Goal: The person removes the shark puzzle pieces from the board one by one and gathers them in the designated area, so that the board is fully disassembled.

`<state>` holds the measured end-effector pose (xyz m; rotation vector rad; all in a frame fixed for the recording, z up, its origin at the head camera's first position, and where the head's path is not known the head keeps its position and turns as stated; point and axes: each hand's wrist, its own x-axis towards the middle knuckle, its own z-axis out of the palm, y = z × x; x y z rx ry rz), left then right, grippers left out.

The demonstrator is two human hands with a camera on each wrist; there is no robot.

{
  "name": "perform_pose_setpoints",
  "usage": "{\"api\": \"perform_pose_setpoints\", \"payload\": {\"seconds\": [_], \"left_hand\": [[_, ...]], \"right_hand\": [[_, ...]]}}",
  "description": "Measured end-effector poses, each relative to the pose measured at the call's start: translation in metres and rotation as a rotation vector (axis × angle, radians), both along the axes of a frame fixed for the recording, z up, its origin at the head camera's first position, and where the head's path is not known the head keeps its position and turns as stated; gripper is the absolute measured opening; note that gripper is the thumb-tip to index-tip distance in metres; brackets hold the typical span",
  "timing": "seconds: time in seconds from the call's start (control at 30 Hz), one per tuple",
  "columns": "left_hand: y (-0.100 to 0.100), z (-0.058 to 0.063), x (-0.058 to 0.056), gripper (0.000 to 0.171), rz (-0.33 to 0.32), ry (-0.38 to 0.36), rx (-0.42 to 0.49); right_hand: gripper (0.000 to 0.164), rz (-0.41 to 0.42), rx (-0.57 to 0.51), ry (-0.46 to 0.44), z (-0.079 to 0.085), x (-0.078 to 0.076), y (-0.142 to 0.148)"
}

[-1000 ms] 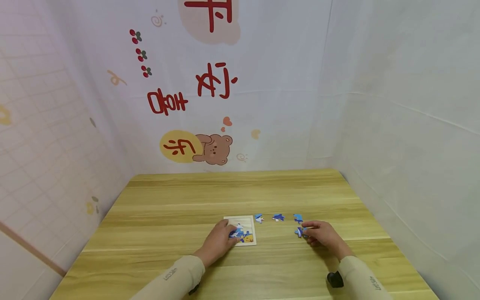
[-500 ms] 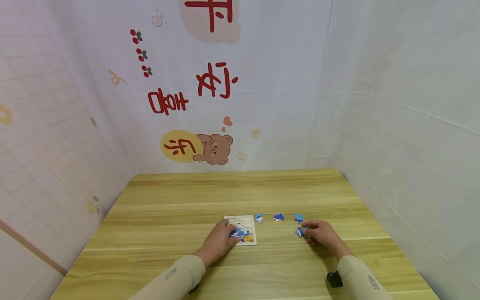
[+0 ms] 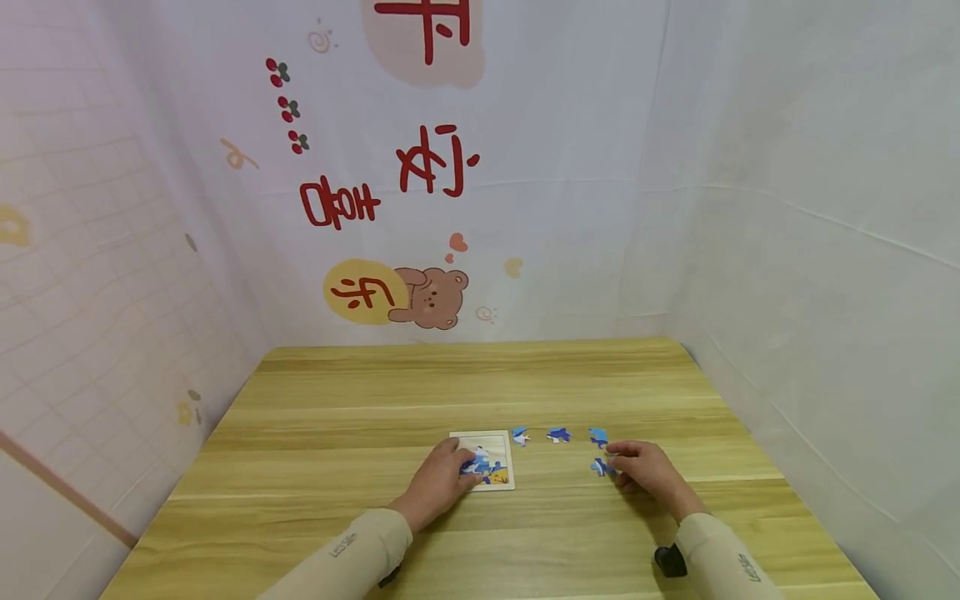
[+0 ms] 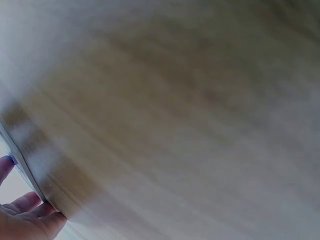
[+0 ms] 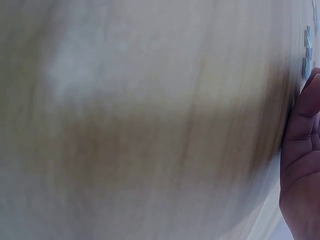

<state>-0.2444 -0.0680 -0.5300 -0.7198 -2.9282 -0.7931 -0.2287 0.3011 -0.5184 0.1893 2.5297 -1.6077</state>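
Seen from the head camera, with 12 o'clock pointing away from the person, two bare hands work on a wood-grain table (image 3: 525, 533). Over the last second almost nothing has changed: the whole view has slid very slightly to the right, and hands and pieces have kept their places relative to one another. No piece has gone into the puzzle tray (image 3: 493, 442), so the filled part is no larger than before and four pieces still lie outside.

The tray lies flat at 2 o'clock from the left hand (image 3: 435, 483). That hand grips it by its 9 o'clock side, bent fingers at the edge and fingertips resting on the joined pieces (image 3: 491, 472). Pale backing shows along the tray's 12 o'clock side.

The right hand (image 3: 648, 472) is well apart from the tray, toward 3 o'clock. Its fingertips touch the near end of a blue-and-white piece (image 3: 599, 467) at its 9 o'clock; whether they pinch it cannot be told, and the right wrist view shows too little to settle it.

Three more loose pieces form a row between 2 and 3 o'clock from the tray: a blue-and-white one (image 3: 520, 436) just beside it, a dark blue one (image 3: 558, 435), and a light blue one (image 3: 597, 436) near the right fingertips.
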Motion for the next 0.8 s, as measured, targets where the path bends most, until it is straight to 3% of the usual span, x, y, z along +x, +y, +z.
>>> {"api": "perform_pose_setpoints", "payload": {"seconds": [0.37,0.8], "left_hand": [[-0.005,0.0,0.0,0.039,0.012,-0.005,-0.004],[-0.003,0.001,-0.004,0.035,0.042,-0.036,0.045]], "right_hand": [[0.033,0.006,0.039,0.007,0.013,-0.007,-0.018],[0.029,0.113,-0.057,0.019,0.016,-0.025,-0.101]]}}
